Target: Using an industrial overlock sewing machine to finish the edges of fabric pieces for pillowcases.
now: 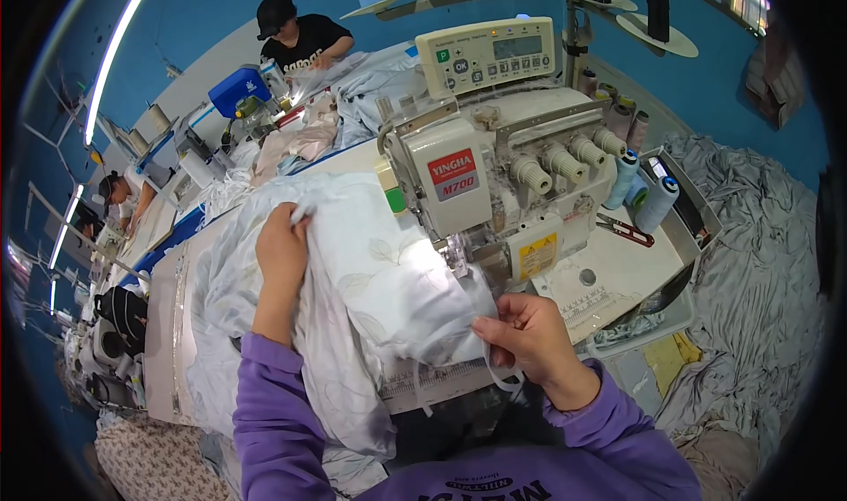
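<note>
A pale blue-white cloth (357,254) with a faint leaf print lies spread over the machine table, its right edge under the lit needle area of a white overlock sewing machine (441,179). My left hand (282,245) pinches a fold of the cloth at its far left side. Close in front of the needle area, my right hand (529,338) holds the cloth's near right corner between thumb and fingers. A narrow white strip (505,379) hangs in a loop below that hand. The presser foot is partly hidden by glare and cloth.
Thread cones (657,205) and red-handled snips (625,229) sit right of the machine. A big heap of grey cloth (741,280) fills the right side. Co-workers sit farther back, one in a black cap (277,16). Patterned fabric (154,457) lies low at left.
</note>
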Action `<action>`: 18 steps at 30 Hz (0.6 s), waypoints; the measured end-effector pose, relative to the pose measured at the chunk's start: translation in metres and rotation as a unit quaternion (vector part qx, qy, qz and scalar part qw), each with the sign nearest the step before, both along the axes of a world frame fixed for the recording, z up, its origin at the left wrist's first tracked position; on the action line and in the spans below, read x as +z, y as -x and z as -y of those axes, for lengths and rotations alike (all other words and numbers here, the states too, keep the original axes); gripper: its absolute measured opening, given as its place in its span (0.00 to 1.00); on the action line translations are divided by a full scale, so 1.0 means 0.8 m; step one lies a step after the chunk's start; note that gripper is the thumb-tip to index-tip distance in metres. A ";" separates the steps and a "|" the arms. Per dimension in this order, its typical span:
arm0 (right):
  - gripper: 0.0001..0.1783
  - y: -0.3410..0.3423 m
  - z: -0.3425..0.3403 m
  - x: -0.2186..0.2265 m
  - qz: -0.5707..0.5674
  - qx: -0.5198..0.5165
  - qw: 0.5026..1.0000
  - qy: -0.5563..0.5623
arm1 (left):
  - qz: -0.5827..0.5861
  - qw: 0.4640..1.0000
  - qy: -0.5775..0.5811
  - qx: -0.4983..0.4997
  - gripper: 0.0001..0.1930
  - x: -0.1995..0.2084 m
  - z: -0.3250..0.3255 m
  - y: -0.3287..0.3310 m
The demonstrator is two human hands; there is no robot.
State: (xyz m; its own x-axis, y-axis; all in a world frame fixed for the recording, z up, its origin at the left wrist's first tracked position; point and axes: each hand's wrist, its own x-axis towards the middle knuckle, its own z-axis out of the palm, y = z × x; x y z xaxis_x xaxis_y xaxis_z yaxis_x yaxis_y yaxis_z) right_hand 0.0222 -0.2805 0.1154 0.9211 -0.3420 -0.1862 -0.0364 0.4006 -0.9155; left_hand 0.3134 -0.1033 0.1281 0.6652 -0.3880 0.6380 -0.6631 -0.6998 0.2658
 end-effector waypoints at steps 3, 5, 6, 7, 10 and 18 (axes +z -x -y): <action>0.09 0.000 -0.002 0.002 -0.020 -0.002 1.000 -0.001 | 0.050 0.985 0.027 -0.161 0.21 0.019 0.002 0.027; 0.08 0.002 0.002 -0.010 -0.020 -0.024 0.999 0.001 | 0.014 0.934 0.019 -0.357 0.26 0.059 0.024 0.098; 0.08 0.005 0.003 -0.013 -0.013 -0.038 0.999 0.005 | -0.031 0.882 -0.010 -0.471 0.28 0.074 0.029 0.134; 0.08 0.007 0.000 -0.013 -0.012 -0.032 0.999 0.002 | -0.067 0.861 -0.112 -0.492 0.33 0.083 0.026 0.167; 0.12 0.015 -0.007 -0.009 0.005 -0.014 0.999 -0.028 | 0.050 0.831 -0.255 -0.493 0.30 0.062 0.046 0.210; 0.08 0.012 -0.034 -0.018 0.172 -0.238 0.952 0.092 | 0.166 0.861 -0.192 -0.441 0.14 0.024 0.045 0.200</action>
State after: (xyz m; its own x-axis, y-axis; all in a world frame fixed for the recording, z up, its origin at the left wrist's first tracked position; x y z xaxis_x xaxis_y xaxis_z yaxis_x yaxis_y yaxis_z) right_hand 0.0123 -0.2537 0.1011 0.6499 -0.7331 0.2005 0.4227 0.1294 -0.8970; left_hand 0.1531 -0.1393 0.1475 -0.1907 -0.8734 0.4480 -0.9763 0.1212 -0.1793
